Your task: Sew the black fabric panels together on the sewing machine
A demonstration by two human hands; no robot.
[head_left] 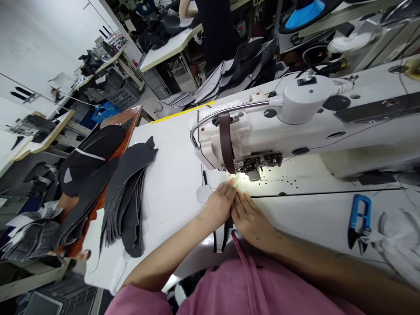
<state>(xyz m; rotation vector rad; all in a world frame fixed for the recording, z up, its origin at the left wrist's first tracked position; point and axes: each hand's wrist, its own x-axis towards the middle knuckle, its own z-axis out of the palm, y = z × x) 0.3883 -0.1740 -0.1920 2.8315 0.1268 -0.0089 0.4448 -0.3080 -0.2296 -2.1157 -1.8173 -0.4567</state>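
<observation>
Close under the needle area of a white sewing machine (256, 131), both hands meet on the work surface. My left hand (219, 202) has its index finger pointing at the lit needle area and the other fingers bent over the work. Its fingers are closed on a black fabric strip (226, 234), whose tail with pale edges hangs out below the hands. Touching it from the right is my right hand (251, 218), fingers stretched and lying flat beside the needle. Most of the strip is hidden under the hands.
Stacked dark fabric pieces (131, 192) lie left on the white table (173, 175); more piles (88, 162) sit beyond. Blue thread snips (359, 221) lie on the right near a bundle of white thread (393, 240). A person in dark clothes (218, 30) stands behind.
</observation>
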